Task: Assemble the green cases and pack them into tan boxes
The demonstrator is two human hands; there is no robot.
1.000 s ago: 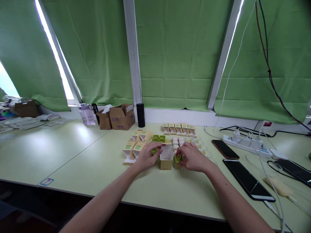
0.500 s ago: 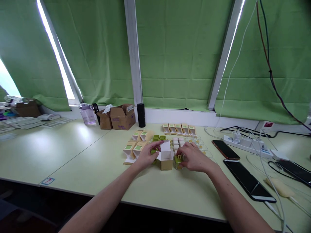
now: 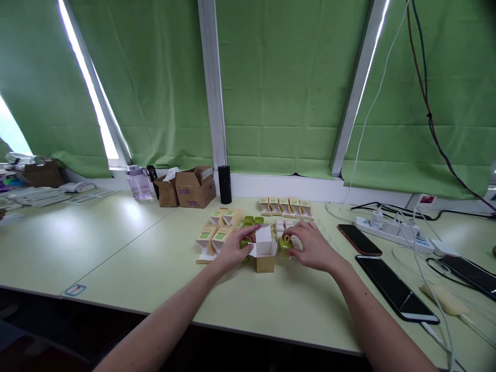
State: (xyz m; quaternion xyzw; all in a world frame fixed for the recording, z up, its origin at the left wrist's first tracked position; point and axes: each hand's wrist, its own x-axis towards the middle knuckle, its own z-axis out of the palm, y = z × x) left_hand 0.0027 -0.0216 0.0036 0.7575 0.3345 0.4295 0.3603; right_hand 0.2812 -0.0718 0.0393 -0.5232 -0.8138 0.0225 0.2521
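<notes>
A small open kraft box (image 3: 265, 256) with white flaps stands on the pale green table (image 3: 155, 243) in front of me. My left hand (image 3: 234, 248) is closed around a small green piece beside the box's left flap. My right hand (image 3: 312, 248) holds a small green and yellow item (image 3: 285, 244) just right of the box, lifted a little above the table. Behind the hands lie several small green pieces (image 3: 253, 221), white pieces (image 3: 279, 225) and folded green-labelled boxes (image 3: 217, 233).
A row of small boxes (image 3: 285, 206) sits farther back. Cardboard cartons (image 3: 189, 187), a black cylinder (image 3: 224, 184) and a clear bottle (image 3: 138, 182) stand by the wall. Phones (image 3: 395, 288), a power strip (image 3: 391, 229) and cables lie at the right.
My right hand has lifted the green and yellow item up and slightly toward the open box. My left hand moved a little closer to the box flap.
</notes>
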